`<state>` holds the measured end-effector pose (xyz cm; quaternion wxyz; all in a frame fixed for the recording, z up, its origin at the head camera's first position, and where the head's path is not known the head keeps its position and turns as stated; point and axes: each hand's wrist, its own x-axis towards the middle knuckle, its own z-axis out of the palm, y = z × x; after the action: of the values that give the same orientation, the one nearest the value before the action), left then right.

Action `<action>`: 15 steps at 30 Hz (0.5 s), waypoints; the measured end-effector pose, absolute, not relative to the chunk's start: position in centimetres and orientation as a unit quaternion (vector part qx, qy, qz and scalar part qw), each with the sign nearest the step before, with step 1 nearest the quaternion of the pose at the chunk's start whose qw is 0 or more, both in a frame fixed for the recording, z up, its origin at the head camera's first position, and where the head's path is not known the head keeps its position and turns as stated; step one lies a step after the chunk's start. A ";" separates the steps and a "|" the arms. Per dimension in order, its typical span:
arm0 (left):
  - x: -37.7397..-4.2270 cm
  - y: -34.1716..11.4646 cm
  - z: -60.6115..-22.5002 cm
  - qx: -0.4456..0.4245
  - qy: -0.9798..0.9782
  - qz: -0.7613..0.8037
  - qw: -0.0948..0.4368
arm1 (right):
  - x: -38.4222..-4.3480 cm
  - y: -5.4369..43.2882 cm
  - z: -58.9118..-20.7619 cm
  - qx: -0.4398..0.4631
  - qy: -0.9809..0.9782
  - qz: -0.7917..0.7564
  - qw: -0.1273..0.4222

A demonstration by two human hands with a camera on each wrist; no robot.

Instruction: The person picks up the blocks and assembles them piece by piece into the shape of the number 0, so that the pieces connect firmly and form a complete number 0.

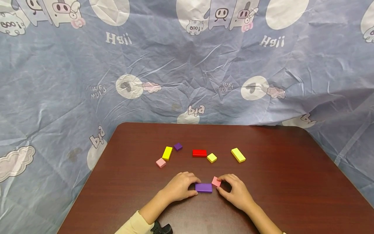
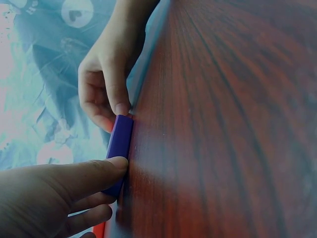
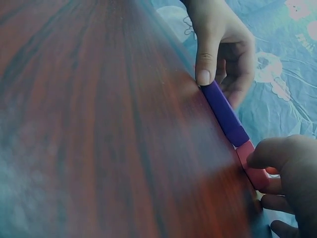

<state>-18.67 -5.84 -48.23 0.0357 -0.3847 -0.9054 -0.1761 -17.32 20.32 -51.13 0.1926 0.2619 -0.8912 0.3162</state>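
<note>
A long purple block [image 1: 203, 188] lies flat on the brown table. My left hand [image 1: 181, 186] pinches its left end between thumb and fingers, as the left wrist view also shows on the purple block [image 2: 120, 136]. Just right of it is a small pink block [image 1: 216, 181], turned at an angle. My right hand [image 1: 236, 191] pinches that pink block, its thumb in front and index finger behind. In the right wrist view the pink block [image 3: 251, 168] sits close to the purple block's end; whether they touch I cannot tell.
Farther back on the table [image 1: 280, 182] lie a red block [image 1: 199, 153], a small yellow block [image 1: 212, 158], and a long yellow block [image 1: 238, 155]. To the left are another yellow block [image 1: 167, 153], a small purple block [image 1: 178, 147] and a pink one [image 1: 161, 162]. A printed cloth [image 1: 187, 65] hangs behind.
</note>
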 end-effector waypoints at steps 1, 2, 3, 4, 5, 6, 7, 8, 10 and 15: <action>-18.7 -5.8 -48.2 -0.384 -0.906 -0.176 0.035 | -17.3 20.3 -51.1 0.262 -0.891 0.316 0.193; -18.7 -5.8 -48.2 -0.384 -0.906 -0.176 0.035 | -17.3 20.3 -51.1 0.263 -0.891 0.316 0.193; -18.7 -5.8 -48.2 -0.383 -0.906 -0.176 0.035 | -17.3 20.3 -51.1 0.263 -0.891 0.315 0.193; -18.7 -5.8 -48.2 -0.383 -0.906 -0.176 0.034 | -17.3 20.3 -51.1 0.263 -0.892 0.314 0.193; -18.6 -5.8 -48.2 -0.382 -0.906 -0.177 0.034 | -17.3 20.3 -51.0 0.262 -0.892 0.313 0.194; -18.6 -5.8 -48.2 -0.382 -0.906 -0.178 0.034 | -17.3 20.3 -51.0 0.260 -0.892 0.314 0.195; -18.6 -5.8 -48.1 -0.383 -0.906 -0.178 0.034 | -17.3 20.2 -51.0 0.259 -0.892 0.315 0.197; -18.6 -5.9 -48.1 -0.383 -0.906 -0.178 0.035 | -17.2 20.1 -50.9 0.259 -0.890 0.316 0.200; -18.6 -5.9 -48.2 -0.384 -0.906 -0.176 0.036 | -17.1 19.8 -50.8 0.261 -0.888 0.317 0.209; -18.6 -5.9 -48.2 -0.386 -0.905 -0.172 0.040 | -16.7 18.6 -50.7 0.277 -0.878 0.312 0.236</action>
<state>-18.55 -5.88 -48.21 0.0402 -0.3857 -0.9055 -0.1725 -16.74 18.61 -50.72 0.2356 0.2770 -0.8778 0.3117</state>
